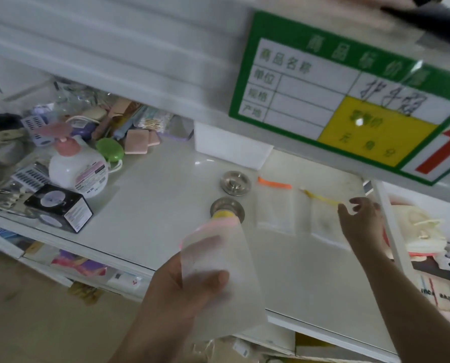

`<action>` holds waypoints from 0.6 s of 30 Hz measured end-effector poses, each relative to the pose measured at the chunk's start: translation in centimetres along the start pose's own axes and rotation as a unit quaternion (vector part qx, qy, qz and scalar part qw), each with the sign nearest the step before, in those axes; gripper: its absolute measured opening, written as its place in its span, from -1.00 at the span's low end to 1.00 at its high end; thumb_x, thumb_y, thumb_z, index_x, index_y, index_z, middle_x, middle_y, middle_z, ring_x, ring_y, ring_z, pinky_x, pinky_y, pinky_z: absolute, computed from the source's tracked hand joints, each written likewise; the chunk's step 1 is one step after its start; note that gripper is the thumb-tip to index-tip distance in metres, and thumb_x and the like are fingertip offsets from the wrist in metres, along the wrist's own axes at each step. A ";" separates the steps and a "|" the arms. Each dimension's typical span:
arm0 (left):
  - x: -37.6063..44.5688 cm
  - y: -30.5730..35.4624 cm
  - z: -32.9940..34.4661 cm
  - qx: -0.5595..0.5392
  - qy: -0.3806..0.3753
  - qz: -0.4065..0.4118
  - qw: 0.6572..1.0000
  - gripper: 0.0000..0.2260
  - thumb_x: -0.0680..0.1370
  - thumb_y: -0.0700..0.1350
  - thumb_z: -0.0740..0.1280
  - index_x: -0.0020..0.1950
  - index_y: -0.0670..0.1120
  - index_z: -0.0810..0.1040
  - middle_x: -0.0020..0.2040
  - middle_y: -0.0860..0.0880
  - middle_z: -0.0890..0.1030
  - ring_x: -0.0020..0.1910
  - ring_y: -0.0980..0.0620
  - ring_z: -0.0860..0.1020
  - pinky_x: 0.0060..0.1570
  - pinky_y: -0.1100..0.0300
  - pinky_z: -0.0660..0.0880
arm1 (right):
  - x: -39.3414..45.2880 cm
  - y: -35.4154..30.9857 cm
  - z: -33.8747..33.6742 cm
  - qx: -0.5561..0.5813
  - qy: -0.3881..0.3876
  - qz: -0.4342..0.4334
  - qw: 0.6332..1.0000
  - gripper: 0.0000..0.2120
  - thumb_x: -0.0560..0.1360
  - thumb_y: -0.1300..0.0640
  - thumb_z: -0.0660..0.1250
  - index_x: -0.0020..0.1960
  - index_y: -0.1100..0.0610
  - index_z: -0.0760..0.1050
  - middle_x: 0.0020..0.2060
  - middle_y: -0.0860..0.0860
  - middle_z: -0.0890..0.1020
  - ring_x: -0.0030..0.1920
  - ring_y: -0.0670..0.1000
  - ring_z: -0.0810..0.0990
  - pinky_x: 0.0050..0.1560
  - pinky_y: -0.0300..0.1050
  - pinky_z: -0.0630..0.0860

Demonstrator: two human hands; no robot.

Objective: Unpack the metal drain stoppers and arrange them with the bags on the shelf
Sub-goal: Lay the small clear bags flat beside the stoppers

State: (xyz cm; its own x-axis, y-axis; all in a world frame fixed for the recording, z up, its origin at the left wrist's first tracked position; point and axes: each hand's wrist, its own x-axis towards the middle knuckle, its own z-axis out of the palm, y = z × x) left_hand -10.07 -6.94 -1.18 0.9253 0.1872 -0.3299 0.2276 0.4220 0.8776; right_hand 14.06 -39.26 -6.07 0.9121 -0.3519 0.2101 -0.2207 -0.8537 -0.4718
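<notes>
1. Two stoppers lie unpacked mid-shelf (166, 205): the far stopper (235, 182) and the near stopper (227, 211), close together.
2. Two emptied bags lie right of them: the orange-top bag (274, 205) and the yellow-top bag (325, 218).
3. The left hand (189, 292) grips a pink-top bag (218, 271) above the shelf's near edge; whether it is empty is unclear.
4. The right hand (360, 221) hovers over the yellow-top bag, fingers spread, holding nothing.
5. Remaining, likely: place this third bag.
6. The green price tag (349, 98) carries blurred Chinese print; the handwriting is unreadable.
</notes>
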 end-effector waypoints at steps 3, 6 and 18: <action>0.3 0.0 0.6 0.014 -0.020 0.004 1.000 -0.60 0.25 -0.24 0.52 0.06 0.04 0.76 -0.15 -0.15 0.78 -0.20 -0.01 0.72 -0.26 0.20 0.65 | -8.1 -5.4 -2.0 0.277 -0.176 0.033 0.944 -0.66 0.56 -0.01 0.30 -0.24 0.17 0.66 -0.32 0.19 0.69 -0.31 0.19 0.62 -0.27 -0.04 0.46; 0.6 -0.2 1.5 0.038 -0.056 -0.001 0.998 -0.57 0.27 -0.26 0.51 0.12 0.01 0.74 -0.04 -0.20 0.78 -0.01 -0.17 0.74 0.00 -0.04 0.68 | -16.8 -8.9 -3.8 0.455 -0.455 0.099 0.759 -0.42 0.62 -0.16 0.10 0.04 0.29 0.68 -0.01 0.33 0.70 -0.02 0.24 0.65 -0.01 0.08 0.48; 1.5 -2.3 3.3 0.180 -0.226 0.026 0.957 -0.41 0.24 -0.08 0.61 0.27 0.07 0.66 0.18 0.03 0.74 0.23 0.04 0.66 0.24 0.15 0.53 | -20.9 -5.6 -5.5 0.646 -0.458 0.226 0.567 -0.46 0.63 0.00 0.20 0.42 0.40 0.34 0.37 0.42 0.39 0.32 0.33 0.39 0.36 0.19 0.25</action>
State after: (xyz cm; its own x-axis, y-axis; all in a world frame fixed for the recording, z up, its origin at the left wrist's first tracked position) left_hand -8.25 -10.58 -2.54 0.9566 -0.2372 -0.1696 0.1919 0.0745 0.9786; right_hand -5.65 -29.30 -3.10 0.7907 0.4297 -0.4361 -0.6059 0.4477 -0.6576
